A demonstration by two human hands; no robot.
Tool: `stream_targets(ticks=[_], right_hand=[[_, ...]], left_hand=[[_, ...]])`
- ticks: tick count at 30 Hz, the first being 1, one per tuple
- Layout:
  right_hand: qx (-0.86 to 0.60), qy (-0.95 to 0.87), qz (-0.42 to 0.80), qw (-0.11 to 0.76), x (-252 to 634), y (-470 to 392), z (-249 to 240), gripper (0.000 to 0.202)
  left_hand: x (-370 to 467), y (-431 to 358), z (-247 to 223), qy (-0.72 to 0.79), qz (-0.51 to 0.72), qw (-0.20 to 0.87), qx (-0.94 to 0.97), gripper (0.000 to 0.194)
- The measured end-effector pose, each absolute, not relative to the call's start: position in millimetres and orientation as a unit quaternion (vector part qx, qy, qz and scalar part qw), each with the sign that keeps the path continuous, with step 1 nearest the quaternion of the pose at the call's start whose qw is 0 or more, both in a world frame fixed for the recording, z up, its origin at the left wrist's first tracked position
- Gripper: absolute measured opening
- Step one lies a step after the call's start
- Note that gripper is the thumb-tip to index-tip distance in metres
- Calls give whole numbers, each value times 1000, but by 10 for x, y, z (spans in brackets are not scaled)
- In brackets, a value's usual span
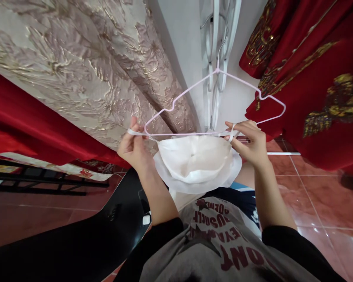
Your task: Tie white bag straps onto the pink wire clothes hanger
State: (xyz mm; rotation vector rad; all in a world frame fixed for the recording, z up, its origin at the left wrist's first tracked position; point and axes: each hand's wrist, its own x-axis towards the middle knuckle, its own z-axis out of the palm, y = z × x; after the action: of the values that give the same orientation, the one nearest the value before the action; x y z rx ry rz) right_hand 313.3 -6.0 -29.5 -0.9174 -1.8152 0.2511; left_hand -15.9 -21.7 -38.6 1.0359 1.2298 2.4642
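White, satin-like fabric garment (194,156) is centred in the head view, close in front of the wearer, its far edge along the lower bar of a pale pink, thin-framed clothes hanger (217,70). Left hand (133,145): fingers grasp the thin white left strap (137,133) beside the hanger's left corner. Right hand (250,141): fingers grasp the thin white right strap (231,133), drawn into a loop near the bar.

Status, as judged: garment and hanger are aligned and both straps secured in the fingers. Neither strap sits in a shoulder notch; seating both appears to remain.

Surroundings: glossy black panel (76,231), near left; reddish tiled floor (317,199), right; textured pink-and-gold drapery (76,58), far left; gold-embroidered red fabric (320,137), far right.
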Motion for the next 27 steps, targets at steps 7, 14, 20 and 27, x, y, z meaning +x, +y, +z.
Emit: stream_targets(ticks=[7, 14, 20, 27], right_hand=[[-381, -769, 90, 506, 3133, -38, -325, 29], [-381, -773, 68, 503, 3044, -67, -402, 27], [-389, -771, 53, 501, 3094, -86, -410, 27], [-404, -771, 62, 489, 3035, -88, -456, 30]], left_hand=[[-178, -139, 71, 411, 681, 182, 578, 27], [47, 95, 406, 480, 525, 126, 692, 18], [144, 144, 125, 512, 639, 201, 538, 25], [266, 68, -417, 432, 762, 353, 328, 35]])
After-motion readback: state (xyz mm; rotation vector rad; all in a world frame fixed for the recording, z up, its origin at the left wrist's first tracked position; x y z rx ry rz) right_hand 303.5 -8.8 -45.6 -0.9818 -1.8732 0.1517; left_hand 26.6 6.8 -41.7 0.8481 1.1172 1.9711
